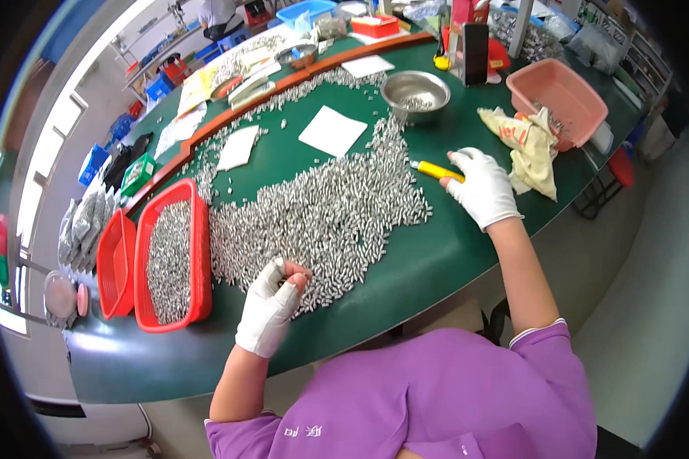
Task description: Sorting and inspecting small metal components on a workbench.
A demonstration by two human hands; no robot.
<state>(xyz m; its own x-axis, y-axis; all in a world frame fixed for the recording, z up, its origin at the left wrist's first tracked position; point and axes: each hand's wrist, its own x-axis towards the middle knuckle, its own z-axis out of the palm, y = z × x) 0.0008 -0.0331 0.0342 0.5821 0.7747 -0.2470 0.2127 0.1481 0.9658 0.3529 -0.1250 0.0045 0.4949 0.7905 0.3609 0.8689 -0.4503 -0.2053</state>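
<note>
Small silvery metal parts, shaped like short capsules, lie in a wide heap (314,218) across the green table. My left hand (269,306), in a white glove with bare fingertips, is at the heap's near edge. Its thumb and fingers are pinched together; whatever is between them is too small to make out. To the right of the heap, my gloved right hand (484,187) is closed on a slim yellow tool (436,170) with a pale tip pointing left. A red basket (204,264) filled with the same parts stands left of the heap.
A second red basket (113,264) sits farther left. Beyond the heap are white paper sheets (333,131), a steel bowl (416,107) and a standing phone (475,53). At right, a cream cloth (530,149) lies against a pink basin (532,73). A brown raised strip (314,70) crosses the table.
</note>
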